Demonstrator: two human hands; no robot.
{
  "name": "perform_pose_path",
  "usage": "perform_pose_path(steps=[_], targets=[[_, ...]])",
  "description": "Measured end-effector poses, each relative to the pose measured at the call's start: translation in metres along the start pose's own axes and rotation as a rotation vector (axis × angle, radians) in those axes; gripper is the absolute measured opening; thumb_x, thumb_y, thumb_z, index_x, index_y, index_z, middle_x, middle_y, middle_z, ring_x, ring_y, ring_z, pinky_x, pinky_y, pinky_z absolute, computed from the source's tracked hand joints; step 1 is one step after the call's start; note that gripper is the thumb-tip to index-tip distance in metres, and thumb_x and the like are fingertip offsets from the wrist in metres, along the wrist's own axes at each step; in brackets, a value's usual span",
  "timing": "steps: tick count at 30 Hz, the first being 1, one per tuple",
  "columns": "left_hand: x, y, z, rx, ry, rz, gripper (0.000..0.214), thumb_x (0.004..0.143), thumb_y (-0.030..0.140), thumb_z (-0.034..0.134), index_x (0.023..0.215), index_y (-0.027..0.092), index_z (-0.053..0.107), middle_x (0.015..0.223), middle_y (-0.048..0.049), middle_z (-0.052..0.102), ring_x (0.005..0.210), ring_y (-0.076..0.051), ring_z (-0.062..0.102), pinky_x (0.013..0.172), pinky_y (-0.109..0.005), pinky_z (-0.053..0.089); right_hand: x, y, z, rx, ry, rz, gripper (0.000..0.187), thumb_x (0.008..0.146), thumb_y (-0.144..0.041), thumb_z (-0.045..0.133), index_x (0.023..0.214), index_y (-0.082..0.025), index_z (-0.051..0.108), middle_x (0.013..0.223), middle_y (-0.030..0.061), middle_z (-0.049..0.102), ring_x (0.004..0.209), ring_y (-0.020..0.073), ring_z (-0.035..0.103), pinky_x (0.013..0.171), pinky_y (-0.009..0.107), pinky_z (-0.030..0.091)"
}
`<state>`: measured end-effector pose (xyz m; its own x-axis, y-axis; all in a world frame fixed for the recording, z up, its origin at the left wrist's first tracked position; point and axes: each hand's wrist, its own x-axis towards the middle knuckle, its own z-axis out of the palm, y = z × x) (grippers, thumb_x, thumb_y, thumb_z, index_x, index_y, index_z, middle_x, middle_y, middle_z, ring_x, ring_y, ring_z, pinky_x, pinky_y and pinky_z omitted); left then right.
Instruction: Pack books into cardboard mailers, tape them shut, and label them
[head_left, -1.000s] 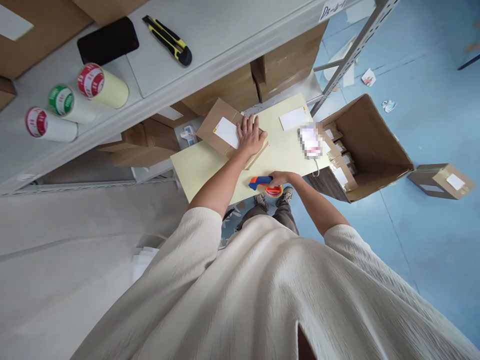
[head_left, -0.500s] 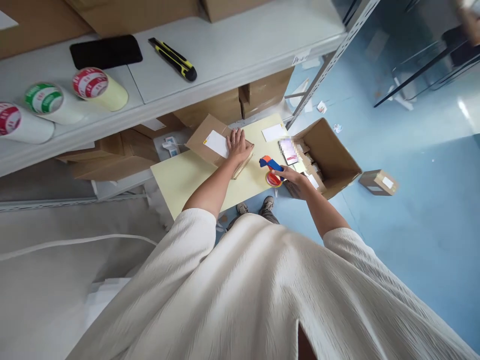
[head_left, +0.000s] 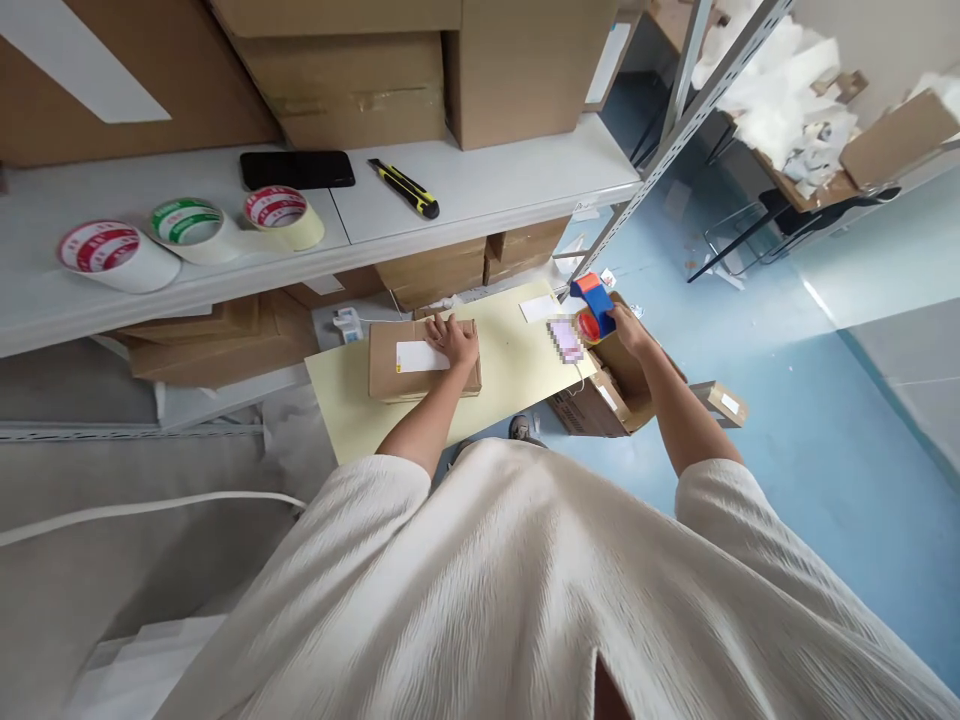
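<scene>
A small closed cardboard box [head_left: 382, 372] with a white label [head_left: 418, 356] lies on the pale yellow tabletop [head_left: 517, 375]. My left hand [head_left: 452, 342] rests on its right part, fingers spread over the top. In my right hand [head_left: 628, 328] is a blue and orange tape dispenser [head_left: 596, 300] with a red-cored tape roll, held up above the open carton's far edge. Left of it, a phone with a blurred screen [head_left: 565, 340] lies near the table's right end. Beyond the phone is a white card [head_left: 538, 308].
An open carton [head_left: 592, 412] holding small boxes stands against the table's right end; a small box [head_left: 724, 402] is on the floor beyond. The shelf [head_left: 480, 180] ahead carries tape rolls [head_left: 285, 222], a black phone [head_left: 297, 170], a box cutter [head_left: 405, 188] and large cartons [head_left: 532, 75].
The tape dispenser has moved right and away, off the table and over the open carton, in my right hand. Under my left hand the box has turned square to the table. The view has shifted.
</scene>
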<state>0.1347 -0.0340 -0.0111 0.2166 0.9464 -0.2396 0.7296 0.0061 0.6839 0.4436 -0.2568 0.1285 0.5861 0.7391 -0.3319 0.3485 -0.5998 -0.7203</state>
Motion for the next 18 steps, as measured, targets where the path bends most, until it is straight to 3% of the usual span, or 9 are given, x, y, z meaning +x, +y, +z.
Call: perform_pose_path(steps=[2,6,13,15,18], targets=[[-0.002,-0.001,-0.001,-0.025,0.016,0.022,0.072,0.093,0.02,0.072,0.165,0.02,0.063,0.201,-0.0221,0.026,0.191,-0.042,0.005,0.15,-0.079,0.001,0.024,-0.016,-0.018,-0.01,0.122,-0.041,0.041,0.101,-0.07,0.056,0.103,-0.029,0.055,0.095,0.0052,0.066,0.099,0.029,0.064,0.094,0.042,0.061],[-0.004,0.003,-0.002,-0.029,0.021,-0.005,0.071,0.088,0.021,0.076,0.158,0.023,0.067,0.201,-0.0195,0.028,0.191,-0.042,0.006,0.15,-0.079,0.002,0.066,-0.059,-0.047,-0.165,0.187,-0.206,0.043,0.106,-0.071,0.056,0.113,-0.029,0.06,0.098,0.006,0.069,0.105,0.0318,0.065,0.101,0.046,0.061],[-0.003,0.008,-0.002,-0.003,0.077,-0.04,0.062,0.085,0.02,0.078,0.147,0.029,0.074,0.197,-0.0123,0.041,0.19,-0.039,0.016,0.153,-0.074,0.009,0.131,-0.114,-0.076,-0.581,0.25,-0.624,0.059,0.118,-0.07,0.037,0.15,-0.026,0.061,0.139,0.0207,0.076,0.136,0.0429,0.065,0.124,0.068,0.046],[-0.005,0.008,-0.003,0.004,0.111,-0.047,0.065,0.085,0.017,0.076,0.149,0.029,0.073,0.196,-0.0131,0.042,0.19,-0.036,0.02,0.154,-0.07,0.012,0.154,-0.124,-0.081,-0.614,0.263,-0.75,0.062,0.119,-0.067,0.034,0.156,-0.026,0.061,0.147,0.0228,0.074,0.141,0.0448,0.062,0.124,0.07,0.044],[-0.014,0.006,-0.005,0.025,0.17,-0.039,0.069,0.087,0.013,0.071,0.156,0.023,0.069,0.197,-0.0175,0.037,0.188,-0.032,0.028,0.155,-0.057,0.023,0.191,-0.136,-0.085,-0.642,0.263,-0.824,0.062,0.12,-0.061,0.031,0.16,-0.025,0.062,0.152,0.0239,0.072,0.145,0.0464,0.06,0.124,0.073,0.042]])
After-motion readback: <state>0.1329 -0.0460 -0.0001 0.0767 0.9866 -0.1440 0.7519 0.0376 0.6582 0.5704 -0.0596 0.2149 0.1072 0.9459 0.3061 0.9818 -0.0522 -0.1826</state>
